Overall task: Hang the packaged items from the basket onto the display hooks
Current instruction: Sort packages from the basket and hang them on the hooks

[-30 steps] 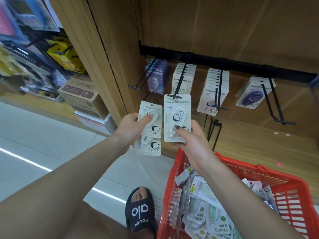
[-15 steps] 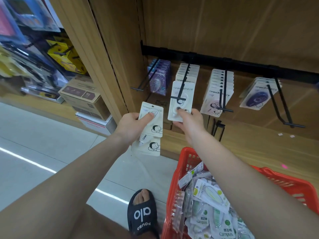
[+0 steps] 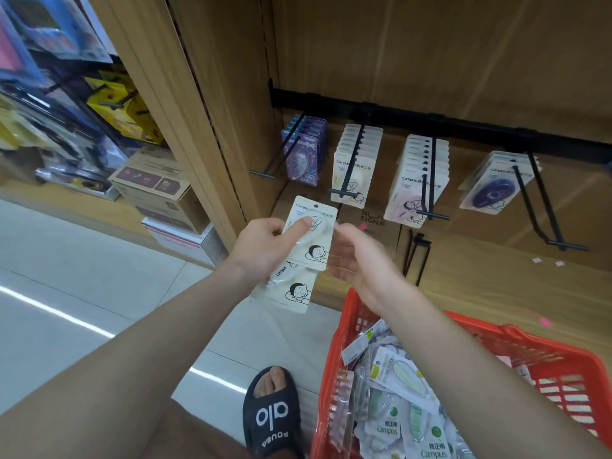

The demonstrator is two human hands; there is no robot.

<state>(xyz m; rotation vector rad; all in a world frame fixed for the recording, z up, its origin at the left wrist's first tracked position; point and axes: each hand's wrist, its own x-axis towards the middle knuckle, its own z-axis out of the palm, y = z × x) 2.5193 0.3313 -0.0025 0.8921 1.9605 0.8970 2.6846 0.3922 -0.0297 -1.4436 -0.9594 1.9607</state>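
My left hand grips a small stack of white carded packages, thumb pressed on the top card. My right hand is blurred, empty, its fingers apart just right of that stack and touching its edge. Black display hooks stick out from a black rail. The second hook carries white packages like mine. Other hooks hold purple packs, white-pink packs and navy packs. The red basket at the lower right is full of packaged items.
A wooden upright panel stands left of the hooks. Cardboard boxes sit on the low shelf at left. The far right double hook sticks far out. My sandalled foot rests on the tiled floor beside the basket.
My right hand pushed its white package onto the second hook, let go and drew back toward the stack in my left hand. The view moved closer to the shelf.
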